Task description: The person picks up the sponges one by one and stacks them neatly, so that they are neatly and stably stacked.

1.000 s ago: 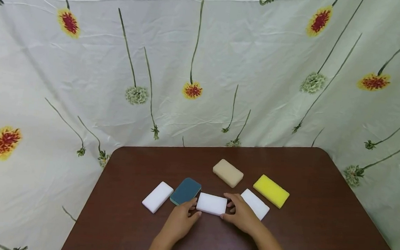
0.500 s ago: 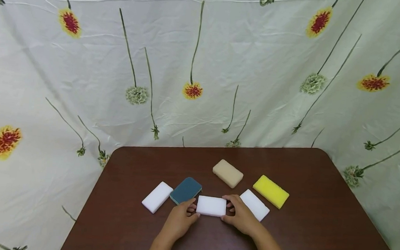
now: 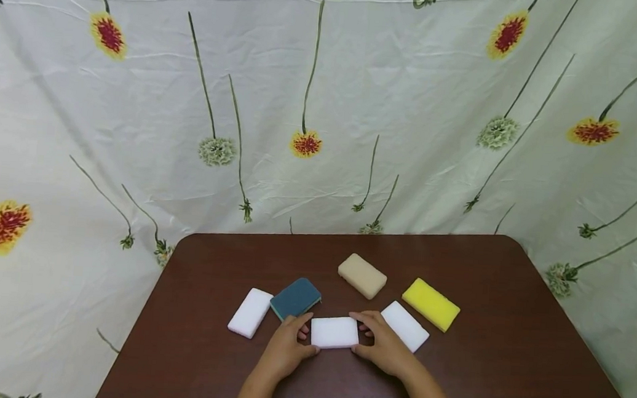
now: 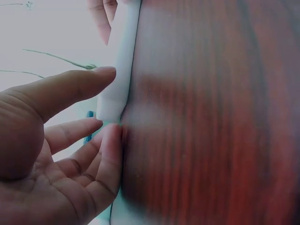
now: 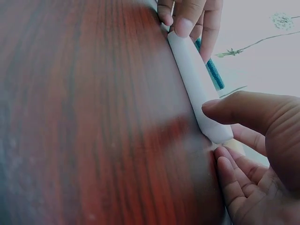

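Observation:
A white sponge [image 3: 334, 333] lies flat on the table between my two hands, its long side facing me. My left hand [image 3: 284, 346] holds its left end, thumb at the near corner and fingers at the far one; in the left wrist view the left thumb [image 4: 75, 89] lies along its near side. Opposite it, my right hand [image 3: 385, 344] holds the right end the same way, the right thumb [image 5: 234, 110] on its near side. Just beyond my left fingers lies a dark blue sponge [image 3: 296, 298]. A second white sponge [image 3: 405, 326] is partly behind my right hand.
Another white sponge [image 3: 250, 313] lies at the left beside the blue one. Farther back are a beige sponge [image 3: 362, 276] and a yellow sponge [image 3: 431, 304]. The brown table [image 3: 225, 257] ends at a flower-printed cloth [image 3: 260, 84] hanging behind it.
The middle white sponge has slid slightly toward me and turned a little, both hands staying at its ends. The blue sponge has shifted slightly away, and the left white one has turned.

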A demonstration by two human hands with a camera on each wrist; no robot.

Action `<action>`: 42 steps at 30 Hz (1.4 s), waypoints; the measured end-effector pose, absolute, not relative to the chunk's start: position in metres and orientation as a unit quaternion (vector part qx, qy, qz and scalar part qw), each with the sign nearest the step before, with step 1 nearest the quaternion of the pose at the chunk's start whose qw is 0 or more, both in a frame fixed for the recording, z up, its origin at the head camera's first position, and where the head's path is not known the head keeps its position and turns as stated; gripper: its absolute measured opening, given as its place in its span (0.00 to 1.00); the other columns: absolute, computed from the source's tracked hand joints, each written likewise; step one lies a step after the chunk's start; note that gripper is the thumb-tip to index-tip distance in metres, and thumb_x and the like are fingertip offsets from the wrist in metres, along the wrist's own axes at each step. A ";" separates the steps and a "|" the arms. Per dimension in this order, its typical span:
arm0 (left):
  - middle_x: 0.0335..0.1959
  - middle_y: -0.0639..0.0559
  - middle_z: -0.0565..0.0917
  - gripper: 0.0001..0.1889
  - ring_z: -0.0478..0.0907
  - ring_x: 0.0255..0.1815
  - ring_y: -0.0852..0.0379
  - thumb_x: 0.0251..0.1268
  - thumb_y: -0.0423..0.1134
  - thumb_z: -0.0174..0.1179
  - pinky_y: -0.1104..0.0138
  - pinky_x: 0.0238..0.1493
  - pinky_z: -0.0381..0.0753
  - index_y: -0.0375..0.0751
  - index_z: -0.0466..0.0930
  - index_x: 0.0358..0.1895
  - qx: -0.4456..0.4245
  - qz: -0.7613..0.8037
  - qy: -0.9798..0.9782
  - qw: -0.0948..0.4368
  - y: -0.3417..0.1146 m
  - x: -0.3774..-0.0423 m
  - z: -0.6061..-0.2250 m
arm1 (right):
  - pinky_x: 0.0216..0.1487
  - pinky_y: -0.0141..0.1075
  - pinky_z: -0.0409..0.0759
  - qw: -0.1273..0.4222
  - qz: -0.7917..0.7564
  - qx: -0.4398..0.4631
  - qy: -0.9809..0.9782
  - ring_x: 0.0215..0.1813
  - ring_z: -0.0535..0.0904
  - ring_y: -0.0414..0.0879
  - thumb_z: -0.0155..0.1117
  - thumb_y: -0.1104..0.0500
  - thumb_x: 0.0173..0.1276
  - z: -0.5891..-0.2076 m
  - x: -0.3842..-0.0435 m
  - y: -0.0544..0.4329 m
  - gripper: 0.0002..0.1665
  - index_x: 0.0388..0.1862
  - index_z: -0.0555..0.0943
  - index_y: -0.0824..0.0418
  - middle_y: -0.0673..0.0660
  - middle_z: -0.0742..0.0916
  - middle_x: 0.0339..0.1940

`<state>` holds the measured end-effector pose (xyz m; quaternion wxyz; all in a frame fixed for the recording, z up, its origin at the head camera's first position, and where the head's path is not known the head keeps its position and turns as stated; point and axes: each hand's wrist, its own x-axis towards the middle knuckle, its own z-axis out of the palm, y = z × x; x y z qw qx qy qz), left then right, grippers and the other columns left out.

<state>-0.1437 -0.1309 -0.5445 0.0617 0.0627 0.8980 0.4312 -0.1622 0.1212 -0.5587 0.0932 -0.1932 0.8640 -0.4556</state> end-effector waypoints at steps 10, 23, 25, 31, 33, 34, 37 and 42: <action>0.43 0.50 0.78 0.36 0.75 0.42 0.59 0.48 0.34 0.78 0.72 0.41 0.75 0.36 0.77 0.65 0.066 0.437 0.895 0.062 -0.133 -0.145 -0.547 | 0.62 0.41 0.78 0.092 -0.442 -0.191 0.872 0.61 0.75 0.49 0.72 0.57 0.67 -0.559 -0.161 0.122 0.38 0.74 0.71 0.57 0.57 0.74 0.66; 0.42 0.51 0.77 0.35 0.74 0.40 0.61 0.50 0.34 0.77 0.72 0.40 0.74 0.36 0.77 0.65 0.065 0.435 0.896 0.064 -0.132 -0.144 -0.548 | 0.63 0.44 0.77 0.105 -0.446 -0.169 0.873 0.62 0.75 0.48 0.73 0.52 0.66 -0.558 -0.159 0.122 0.43 0.77 0.67 0.56 0.55 0.75 0.66; 0.42 0.50 0.77 0.35 0.74 0.40 0.61 0.50 0.35 0.77 0.72 0.40 0.74 0.36 0.77 0.65 0.066 0.436 0.895 0.064 -0.133 -0.144 -0.549 | 0.63 0.45 0.78 0.103 -0.449 -0.163 0.872 0.62 0.76 0.48 0.73 0.51 0.65 -0.557 -0.158 0.122 0.43 0.76 0.68 0.57 0.56 0.75 0.66; 0.43 0.51 0.77 0.35 0.74 0.41 0.61 0.51 0.35 0.77 0.72 0.40 0.74 0.36 0.77 0.66 0.059 0.436 0.896 0.066 -0.133 -0.144 -0.550 | 0.64 0.41 0.79 0.077 -0.492 -0.136 0.856 0.62 0.78 0.51 0.75 0.54 0.64 -0.558 -0.153 0.118 0.40 0.72 0.72 0.61 0.57 0.79 0.64; 0.43 0.51 0.77 0.35 0.73 0.41 0.61 0.51 0.36 0.77 0.72 0.41 0.74 0.36 0.77 0.66 0.059 0.435 0.896 0.066 -0.132 -0.144 -0.549 | 0.64 0.40 0.79 0.069 -0.517 -0.124 0.844 0.62 0.78 0.52 0.75 0.56 0.63 -0.558 -0.152 0.116 0.38 0.71 0.73 0.62 0.58 0.80 0.62; 0.43 0.51 0.77 0.35 0.73 0.41 0.61 0.51 0.36 0.77 0.72 0.41 0.74 0.37 0.76 0.66 0.059 0.435 0.896 0.066 -0.132 -0.145 -0.549 | 0.64 0.40 0.79 0.065 -0.526 -0.119 0.839 0.62 0.78 0.53 0.76 0.56 0.63 -0.558 -0.152 0.116 0.38 0.70 0.73 0.63 0.59 0.80 0.62; 0.43 0.51 0.76 0.35 0.73 0.41 0.61 0.51 0.36 0.77 0.72 0.40 0.74 0.37 0.76 0.66 0.061 0.432 0.898 0.064 -0.132 -0.145 -0.549 | 0.64 0.40 0.79 0.062 -0.548 -0.103 0.828 0.63 0.79 0.54 0.76 0.57 0.63 -0.556 -0.151 0.116 0.37 0.70 0.74 0.62 0.59 0.81 0.61; 0.43 0.50 0.76 0.35 0.73 0.41 0.60 0.51 0.36 0.77 0.71 0.40 0.74 0.37 0.76 0.66 0.061 0.430 0.898 0.067 -0.130 -0.144 -0.547 | 0.63 0.39 0.80 0.057 -0.566 -0.072 0.819 0.63 0.79 0.52 0.76 0.56 0.63 -0.550 -0.149 0.118 0.37 0.69 0.74 0.61 0.58 0.81 0.60</action>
